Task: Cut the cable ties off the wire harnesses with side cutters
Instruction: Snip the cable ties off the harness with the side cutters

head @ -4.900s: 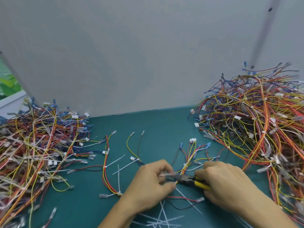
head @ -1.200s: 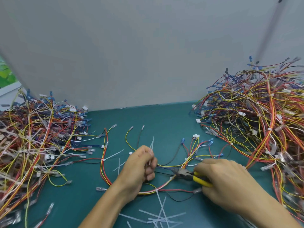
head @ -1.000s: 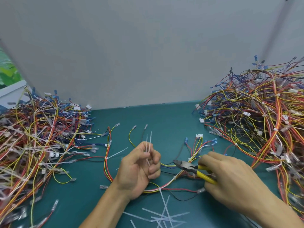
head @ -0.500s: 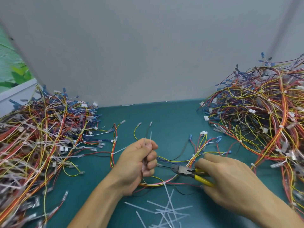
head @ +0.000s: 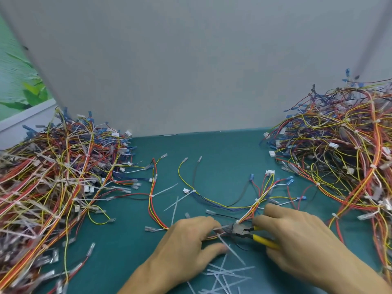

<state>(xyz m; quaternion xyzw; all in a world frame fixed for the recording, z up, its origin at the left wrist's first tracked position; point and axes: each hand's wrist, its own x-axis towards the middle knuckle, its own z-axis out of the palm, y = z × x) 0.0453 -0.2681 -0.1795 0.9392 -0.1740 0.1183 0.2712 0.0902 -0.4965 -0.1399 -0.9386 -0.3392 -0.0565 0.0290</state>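
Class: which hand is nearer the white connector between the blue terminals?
Right. The right hand lies just below the white connector; the left hand lies farther down-left.

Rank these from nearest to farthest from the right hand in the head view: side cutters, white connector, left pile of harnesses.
1. The side cutters, gripped in the right hand itself.
2. The white connector, on the mat beyond the hand's fingers.
3. The left pile of harnesses, far across on the left.
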